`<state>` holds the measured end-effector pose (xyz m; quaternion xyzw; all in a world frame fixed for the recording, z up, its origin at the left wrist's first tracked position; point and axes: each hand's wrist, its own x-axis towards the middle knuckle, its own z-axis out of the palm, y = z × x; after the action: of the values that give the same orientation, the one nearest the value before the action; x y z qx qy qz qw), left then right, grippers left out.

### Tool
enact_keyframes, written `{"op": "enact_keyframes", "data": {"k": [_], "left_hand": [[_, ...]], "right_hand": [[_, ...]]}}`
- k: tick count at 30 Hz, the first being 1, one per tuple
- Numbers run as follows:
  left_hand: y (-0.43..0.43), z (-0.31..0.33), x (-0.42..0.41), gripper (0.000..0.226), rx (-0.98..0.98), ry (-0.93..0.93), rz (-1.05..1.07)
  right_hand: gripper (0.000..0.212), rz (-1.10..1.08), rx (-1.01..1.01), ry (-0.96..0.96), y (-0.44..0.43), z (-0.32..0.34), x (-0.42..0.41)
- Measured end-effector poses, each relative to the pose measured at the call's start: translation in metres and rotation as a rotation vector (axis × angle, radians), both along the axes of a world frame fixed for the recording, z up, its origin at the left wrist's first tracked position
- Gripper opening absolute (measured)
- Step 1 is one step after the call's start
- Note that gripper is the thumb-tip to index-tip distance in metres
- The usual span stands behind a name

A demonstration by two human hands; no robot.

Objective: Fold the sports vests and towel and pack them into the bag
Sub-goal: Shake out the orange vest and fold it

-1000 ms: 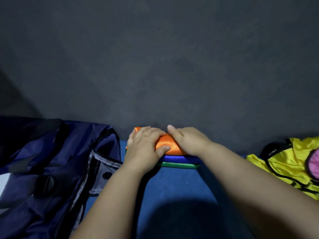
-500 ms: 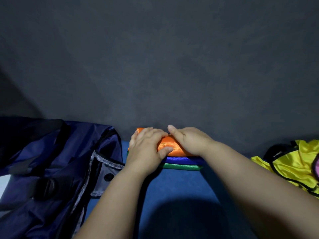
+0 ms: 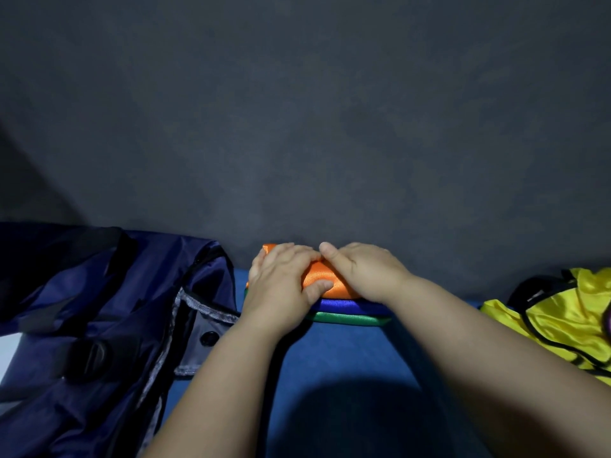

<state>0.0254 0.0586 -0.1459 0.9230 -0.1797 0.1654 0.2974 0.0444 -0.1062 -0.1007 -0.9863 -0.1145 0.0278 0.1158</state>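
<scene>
Three folded vests (image 3: 344, 306) lie stacked beside the navy bag (image 3: 99, 292), the left hand (image 3: 281, 285) curled round the top orange vest (image 3: 325, 278), the right hand (image 3: 363, 272) pressing it, grip unclear; lifting one-sidedly could let the slick layers slide apart.

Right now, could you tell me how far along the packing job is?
Done: the blue vest and green vest lie folded and stacked. In hand: the orange vest, folded on top, with the left hand gripping it and the right hand resting on it. Left: the yellow vest lies crumpled on the right, the stack is not yet in the bag, and I can't pick out the towel.
</scene>
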Motion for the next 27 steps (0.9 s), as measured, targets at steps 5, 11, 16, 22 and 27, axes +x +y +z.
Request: {"op": "enact_keyframes", "data": {"k": [5,11,16,22,27], "left_hand": [[0.0,-0.003,0.002,0.049,0.012,-0.006,0.003],[0.0,-0.004,0.003,0.049,-0.01,-0.007,0.001],[0.0,-0.002,0.002,0.045,-0.02,0.008,0.006],[-0.001,-0.004,0.002,0.05,0.0,-0.004,0.068],[0.003,0.006,-0.002,0.095,0.017,0.049,0.056]], "right_hand": [[0.085,-0.084,-0.096,0.107,0.007,0.004,0.008],[0.083,-0.138,-0.137,-0.028,0.002,0.006,0.009],[0.081,-0.134,-0.097,-0.089,-0.019,0.005,0.003],[0.059,-0.142,0.063,-0.216,-0.038,0.004,-0.002],[0.048,-0.149,0.289,-0.55,-0.063,-0.019,-0.023]]}}
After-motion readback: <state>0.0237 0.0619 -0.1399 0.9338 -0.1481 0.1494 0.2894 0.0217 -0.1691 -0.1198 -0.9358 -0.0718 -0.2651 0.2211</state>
